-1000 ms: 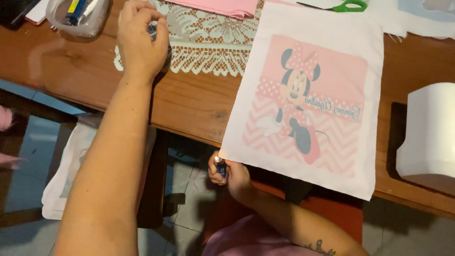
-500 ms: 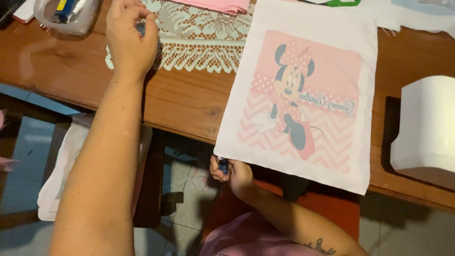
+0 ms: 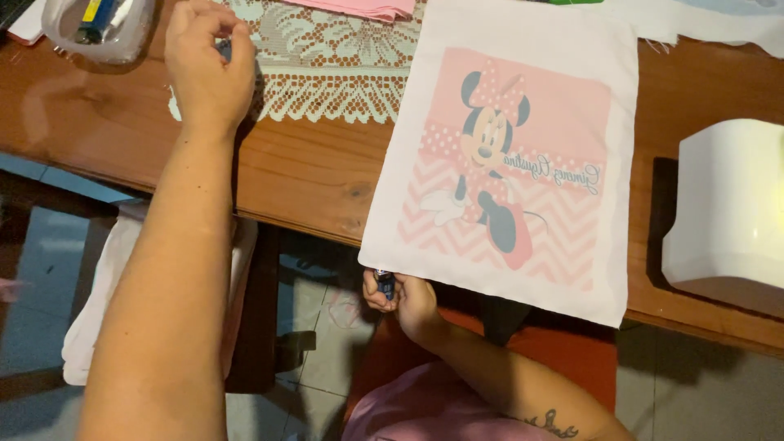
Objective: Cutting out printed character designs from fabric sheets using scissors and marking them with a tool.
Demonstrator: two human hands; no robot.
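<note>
Head view only: left hand (image 3: pixel 208 69) up at far-left of wooden desk (image 3: pixel 318 167), fingers (image 3: pixel 233 37) pinched shut on sth small & dark, too hidden to ID, right over edge of white lace doily (image 3: pixel 327 61). Right hand (image 3: pixel 400 298) low at near desk edge, fingers clenched round small dark blue object (image 3: pixel 385 284), maybe a lighter or thread snip, can't tell which. Sits touching bottom-left corner of white fabric bag (image 3: pixel 523 163), w/ pink printed panel & cartoon mouse, lying flat, lower edge hanging just over desk rim. Looks light, soft, floppy, prob. slides easily on the wood; best taken at a corner or hem, not mid-panel, else bunches. Small blue object likely rigid, light, fine for a pinch grip. Clear plastic tub (image 3: pixel 98 28) w/ bits inside at top-left corner, near left hand. Pink folded cloth (image 3: pixel 359 6) past doily. White boxy machine (image 3: pixel 727 208) at right, well apart from both hands. Pale cloth (image 3: pixel 90 318) draped below desk on left.
</note>
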